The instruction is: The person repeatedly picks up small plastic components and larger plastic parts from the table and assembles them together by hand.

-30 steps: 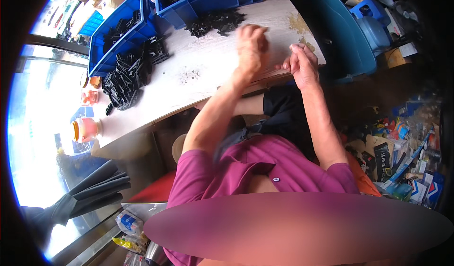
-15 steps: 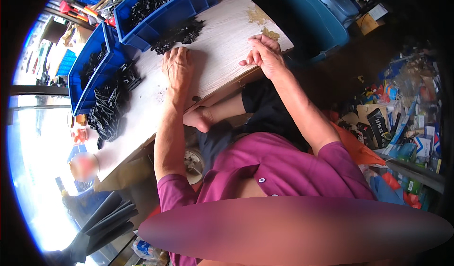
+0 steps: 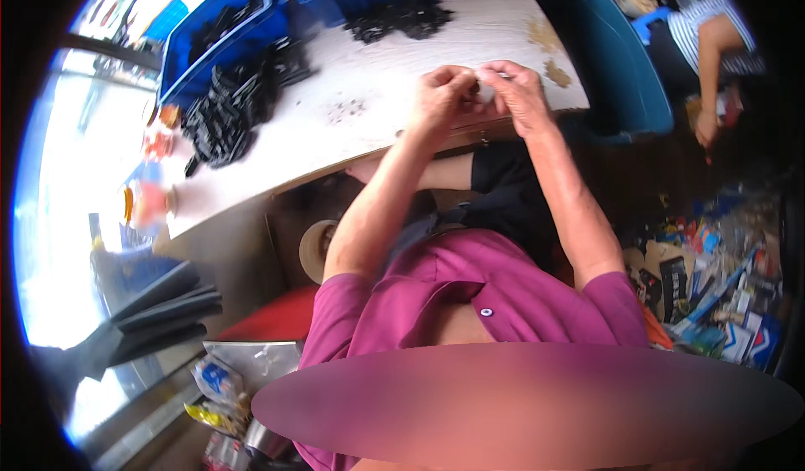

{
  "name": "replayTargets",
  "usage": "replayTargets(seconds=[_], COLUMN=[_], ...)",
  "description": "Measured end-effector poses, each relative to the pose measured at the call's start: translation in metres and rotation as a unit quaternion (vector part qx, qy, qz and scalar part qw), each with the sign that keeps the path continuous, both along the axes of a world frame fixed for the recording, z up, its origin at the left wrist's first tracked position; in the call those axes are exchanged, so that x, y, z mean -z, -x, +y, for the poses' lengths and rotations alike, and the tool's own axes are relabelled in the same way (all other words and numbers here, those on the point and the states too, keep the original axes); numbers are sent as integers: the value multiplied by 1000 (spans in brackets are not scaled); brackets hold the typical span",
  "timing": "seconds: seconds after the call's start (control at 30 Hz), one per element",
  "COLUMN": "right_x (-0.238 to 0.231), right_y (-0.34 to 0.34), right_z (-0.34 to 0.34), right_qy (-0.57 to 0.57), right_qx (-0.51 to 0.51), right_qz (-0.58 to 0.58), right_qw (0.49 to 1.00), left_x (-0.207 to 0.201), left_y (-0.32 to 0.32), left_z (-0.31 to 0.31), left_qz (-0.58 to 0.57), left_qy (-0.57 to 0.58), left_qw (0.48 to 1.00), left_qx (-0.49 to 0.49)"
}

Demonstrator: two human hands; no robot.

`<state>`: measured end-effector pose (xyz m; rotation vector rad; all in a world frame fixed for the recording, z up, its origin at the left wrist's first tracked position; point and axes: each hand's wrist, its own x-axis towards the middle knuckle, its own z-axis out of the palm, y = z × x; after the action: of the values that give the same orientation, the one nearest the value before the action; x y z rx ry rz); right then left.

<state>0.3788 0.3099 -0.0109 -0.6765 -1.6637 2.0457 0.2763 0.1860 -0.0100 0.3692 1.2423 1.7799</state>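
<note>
My left hand [image 3: 442, 98] and my right hand [image 3: 521, 100] meet above the front edge of the whitish table [image 3: 335, 152]. Fingers on both sides are pinched together, fingertips almost touching. Something small and dark seems to sit between them, too small and blurred to name. Beyond my hands, a flat heap of small black pieces [image 3: 398, 20] lies on the tabletop. Farther left is a pile of long black pieces [image 3: 225, 119].
Two blue bins [image 3: 180, 73] with black pieces stand along the table's far side. A teal tub [image 3: 650, 94] is at the right end. Beyond it, another person's arm [image 3: 713, 69] hangs down. Mixed clutter [image 3: 713, 278] covers the lower right.
My left hand has left the edge of the small black heap and moved right to meet my right hand. My right fingers are now pinched. The view has shifted; another person shows at right.
</note>
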Motion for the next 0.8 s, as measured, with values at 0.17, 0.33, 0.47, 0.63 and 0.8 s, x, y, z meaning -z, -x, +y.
replayTargets(seconds=[0.17, 0.33, 0.47, 0.63, 0.8], right_x=[0, 2, -8, -5, -3], right_y=[2, 4, 8, 6, 1], right_z=[-3, -2, -9, -4, 2], right_qy=[-15, -42, -66, -21, -46], right_qx=[-5, -3, -25, -70, -91], right_qz=[16, -14, -54, -22, -22], right_qw=[1000, 999, 996, 997, 995], left_x=[-1, 11, 30, 14, 19], left_y=[-6, -11, -4, -6, -6], left_z=[-2, -1, 4, 1, 3], left_qz=[-44, -70, -9, -72, -66], left_qy=[-44, -72, -91, -77, -87], left_qw=[998, 995, 993, 991, 991], left_qx=[3, -21, -79, -82, -83])
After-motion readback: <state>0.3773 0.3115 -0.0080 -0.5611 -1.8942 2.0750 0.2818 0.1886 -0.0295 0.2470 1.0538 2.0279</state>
